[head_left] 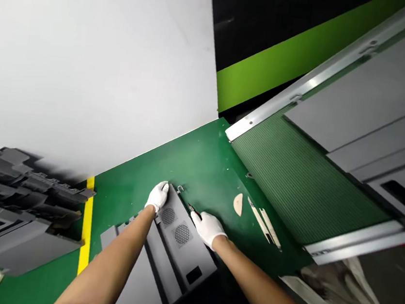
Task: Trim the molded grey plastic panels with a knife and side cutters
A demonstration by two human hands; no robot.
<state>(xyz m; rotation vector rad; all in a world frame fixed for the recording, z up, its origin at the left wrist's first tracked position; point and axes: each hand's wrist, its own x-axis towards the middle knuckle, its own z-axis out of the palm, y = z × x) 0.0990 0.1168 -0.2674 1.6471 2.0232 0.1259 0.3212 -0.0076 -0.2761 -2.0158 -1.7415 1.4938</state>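
A grey plastic panel (175,259) with two round vent grilles and a small dark window lies tilted in front of me on the green tabletop. My left hand (157,196), in a white glove, is closed round its far corner. In my gloved right hand (208,227) is a small hand tool (191,208) with a dark, thin tip. Its exact kind is too small to make out. The fingers are wrapped round it, and its tip is at the panel's right edge, near a small hook-shaped part (180,188).
Several grey panels (23,248) are stacked at left beyond a yellow line (86,226). A beige rounded piece (238,204) and two slim, pale-handled tools (262,222) lie at right. A green conveyor belt (294,177) with metal rails carries more panels (376,103). A white wall (88,61) stands behind.
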